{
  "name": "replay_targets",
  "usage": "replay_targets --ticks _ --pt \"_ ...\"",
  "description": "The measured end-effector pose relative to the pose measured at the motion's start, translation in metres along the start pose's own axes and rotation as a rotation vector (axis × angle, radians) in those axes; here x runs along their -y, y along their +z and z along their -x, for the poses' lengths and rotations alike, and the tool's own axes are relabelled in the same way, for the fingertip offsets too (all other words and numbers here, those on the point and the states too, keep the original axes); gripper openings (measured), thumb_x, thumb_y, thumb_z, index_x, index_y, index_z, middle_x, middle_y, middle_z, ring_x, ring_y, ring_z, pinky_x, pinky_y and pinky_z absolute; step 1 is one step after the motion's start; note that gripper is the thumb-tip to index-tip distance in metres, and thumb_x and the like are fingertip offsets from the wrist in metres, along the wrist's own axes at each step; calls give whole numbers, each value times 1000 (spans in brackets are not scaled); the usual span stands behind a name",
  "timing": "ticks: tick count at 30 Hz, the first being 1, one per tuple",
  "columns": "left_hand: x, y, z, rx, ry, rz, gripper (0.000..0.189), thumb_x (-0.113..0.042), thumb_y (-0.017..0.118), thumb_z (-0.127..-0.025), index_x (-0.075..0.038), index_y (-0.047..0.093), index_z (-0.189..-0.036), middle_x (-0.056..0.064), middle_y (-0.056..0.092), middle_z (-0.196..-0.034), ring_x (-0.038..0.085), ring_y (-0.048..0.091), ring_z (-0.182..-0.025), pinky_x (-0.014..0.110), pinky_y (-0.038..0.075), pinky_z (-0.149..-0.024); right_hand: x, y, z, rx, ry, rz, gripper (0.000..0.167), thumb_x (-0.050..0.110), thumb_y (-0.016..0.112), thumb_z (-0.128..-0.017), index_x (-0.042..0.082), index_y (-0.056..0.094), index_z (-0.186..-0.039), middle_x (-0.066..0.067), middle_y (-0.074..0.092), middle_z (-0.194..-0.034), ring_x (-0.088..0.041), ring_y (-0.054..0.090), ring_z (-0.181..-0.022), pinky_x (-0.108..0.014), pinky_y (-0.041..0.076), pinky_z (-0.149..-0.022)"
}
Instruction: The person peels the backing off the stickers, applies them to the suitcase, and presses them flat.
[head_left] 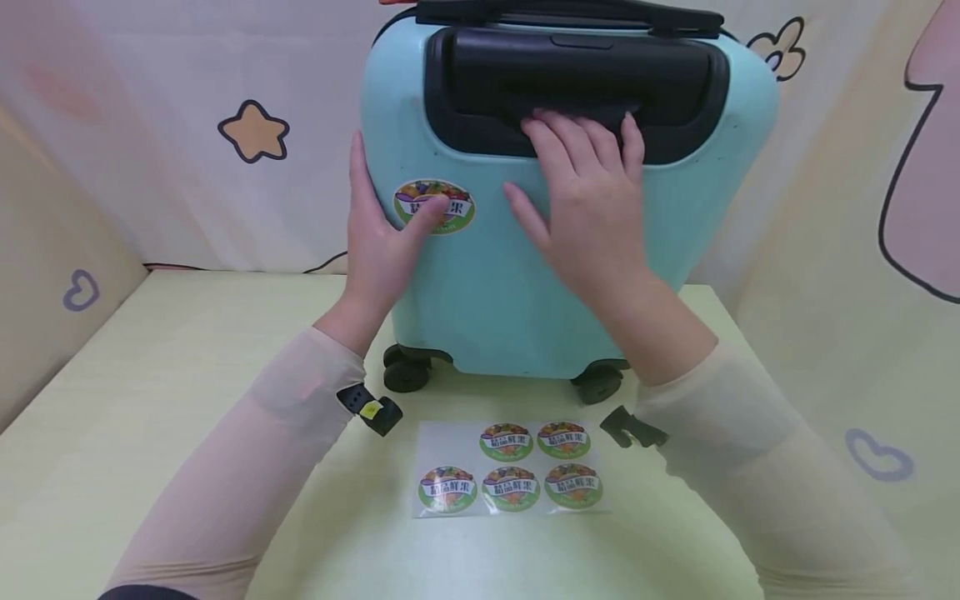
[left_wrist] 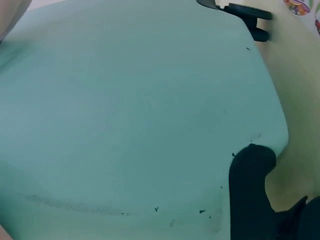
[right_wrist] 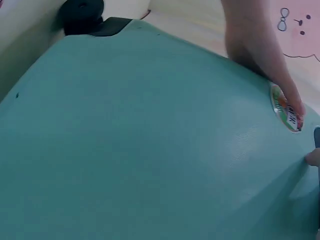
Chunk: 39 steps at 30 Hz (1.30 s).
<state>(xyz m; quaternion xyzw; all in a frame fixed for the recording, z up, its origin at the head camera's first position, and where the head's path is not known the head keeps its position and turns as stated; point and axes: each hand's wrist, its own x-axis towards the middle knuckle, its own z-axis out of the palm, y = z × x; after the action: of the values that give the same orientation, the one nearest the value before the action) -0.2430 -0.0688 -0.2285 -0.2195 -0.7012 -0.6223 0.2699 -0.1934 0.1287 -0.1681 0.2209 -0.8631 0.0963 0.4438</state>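
Note:
A light-blue suitcase [head_left: 510,292] stands upright, its black recessed panel [head_left: 480,75] near the top. My left hand [head_left: 382,242] lies along the suitcase's left side, fingers straight upward. Its thumb rests over an oval fruit-label sticker [head_left: 408,193] on the front and covers part of it. In the right wrist view, that thumb also overlaps the sticker [right_wrist: 280,105]. My right hand [head_left: 588,183] reaches up the front, extended fingertips at the lower part of the black panel, thumb spread against the blue shell. The left wrist view shows mostly the blue shell [left_wrist: 130,110].
A clear sheet [head_left: 442,437] with several matching oval stickers lies on the pale table [head_left: 300,525] in front of the suitcase. Black wheels [head_left: 407,375] support the case. A black handle [head_left: 570,12] tops it. Fabric with cartoon prints surrounds the table.

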Motion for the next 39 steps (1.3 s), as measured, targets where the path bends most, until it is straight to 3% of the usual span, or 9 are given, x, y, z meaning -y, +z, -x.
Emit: replay_targets --ticks 5,11,15,20,24,27,31,35,39 --pt "5 -1 -2 2 76 40 100 -75 45 -77 -16 10 -149 5 45 -128 13 45 -115 31 39 -95 2 0 0 9 -9 -10 49 34 57 -92 5 51 -131 -10 50 -135 -28 38 -125 -45 4 -111" --pt "9 1 -4 -28 84 -8 101 -73 51 -76 -15 11 -149 6 48 -123 12 48 -109 27 43 -90 2 0 0 8 -21 -13 49 33 57 -92 5 51 -131 -11 50 -135 -29 38 -124 -46 4 -111" --pt "9 -2 -2 -21 87 -65 106 -71 58 -72 -16 10 -149 4 48 -123 11 49 -108 27 43 -90 2 0 0 7 -29 -11 49 33 57 -92 4 51 -131 -11 50 -134 -29 38 -123 -46 4 -111" --pt "7 -5 -2 19 121 -214 115 -46 79 -68 -15 3 -149 1 43 -132 4 43 -116 24 38 -95 2 1 1 -24 -47 -2 50 34 56 -92 2 52 -130 -13 51 -132 -32 38 -121 -46 4 -111" --pt "-1 -4 -2 -3 75 -258 115 -37 83 -66 -16 4 -147 0 40 -134 3 41 -118 22 37 -95 2 0 1 -35 -57 4 50 35 57 -92 2 52 -130 -13 51 -132 -32 39 -121 -46 5 -111" --pt "-9 0 -4 -52 31 -183 108 -42 80 -68 -18 9 -146 -1 41 -132 5 42 -116 24 39 -93 4 0 1 -36 -59 3 51 35 57 -91 3 52 -130 -13 51 -132 -32 39 -121 -45 6 -111" --pt "-13 2 -4 -78 44 -125 96 -47 70 -78 -15 11 -146 1 44 -128 7 44 -114 24 40 -92 5 0 1 -39 -55 -1 51 35 57 -91 3 52 -131 -13 51 -133 -31 39 -121 -45 5 -111" --pt "-11 0 -3 -72 96 -102 68 -30 52 -94 -10 12 -146 6 46 -123 8 48 -111 25 41 -92 6 1 1 -40 -49 -5 50 35 56 -92 4 51 -131 -12 50 -133 -31 38 -122 -44 4 -111" --pt "-7 -5 -3 -143 114 -119 45 -19 37 -101 -11 26 -144 6 57 -113 10 56 -101 24 44 -90 6 1 1 -35 -49 -1 50 35 56 -92 4 51 -131 -12 50 -134 -30 38 -122 -43 4 -111"
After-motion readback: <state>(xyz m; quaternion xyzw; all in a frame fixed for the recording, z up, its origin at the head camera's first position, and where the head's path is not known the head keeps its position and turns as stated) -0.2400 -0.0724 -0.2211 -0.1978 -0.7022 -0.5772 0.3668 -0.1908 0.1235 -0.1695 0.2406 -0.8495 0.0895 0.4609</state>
